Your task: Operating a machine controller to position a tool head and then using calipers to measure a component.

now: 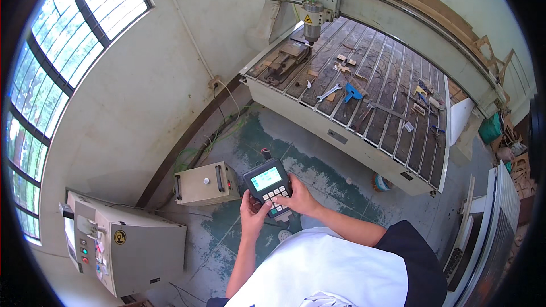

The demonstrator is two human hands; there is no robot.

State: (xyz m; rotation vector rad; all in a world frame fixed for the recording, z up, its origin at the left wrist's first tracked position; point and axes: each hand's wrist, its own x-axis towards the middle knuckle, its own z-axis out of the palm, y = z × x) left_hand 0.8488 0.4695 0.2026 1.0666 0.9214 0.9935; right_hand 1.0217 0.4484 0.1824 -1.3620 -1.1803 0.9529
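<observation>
A black handheld controller (265,166) with a lit screen and a keypad is held in front of me, between both hands. My left hand (251,210) grips its lower left edge, with the thumb over the keys. On the right side, my right hand (301,194) wraps round the controller, its thumb lying on the keypad. Beyond, the grey spindle (312,23) of a gantry router hangs over a slotted machine bed (364,57). A vise (289,57) sits on the bed below the spindle.
On the bed lie a wrench (329,92), a blue-handled tool (352,92), and several wood scraps. A beige metal box (207,183) stands on the floor left of the controller. A control cabinet (142,244) is at the lower left. Cables (210,136) run along the wall.
</observation>
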